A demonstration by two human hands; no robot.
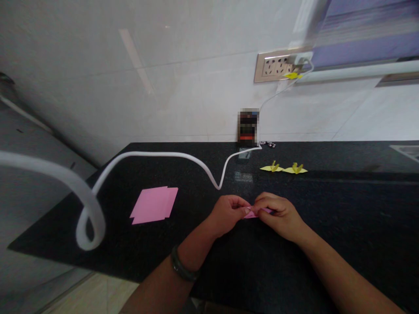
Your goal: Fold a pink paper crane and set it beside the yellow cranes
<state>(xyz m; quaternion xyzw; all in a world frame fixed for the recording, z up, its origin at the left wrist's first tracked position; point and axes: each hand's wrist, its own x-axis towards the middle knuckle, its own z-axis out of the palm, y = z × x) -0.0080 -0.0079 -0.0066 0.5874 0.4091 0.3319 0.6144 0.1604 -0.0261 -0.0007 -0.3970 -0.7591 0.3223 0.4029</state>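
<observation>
Both of my hands are close together over the dark countertop point(209, 270), pinching a small folded piece of pink paper point(251, 214). My left hand point(229, 216) grips its left end between thumb and fingers. On the other side, my right hand point(278, 216) has its thumb and fingers closed on the paper's right part. Much of the folded piece is hidden behind the fingers. Left of my hands lies a loose stack of square pink paper sheets point(152, 205). Beyond my right hand rest two small yellow folded-paper figures point(272, 167), side by side and touching or nearly so.
A thick white cable point(153, 154) loops across the counter's left and back. Against the tiled wall stands a phone-like device point(248, 131) with a blurred screen. Above it, a wall socket point(275, 65) holds a white plug, with a yellow paper piece point(293, 76) at its lower edge.
</observation>
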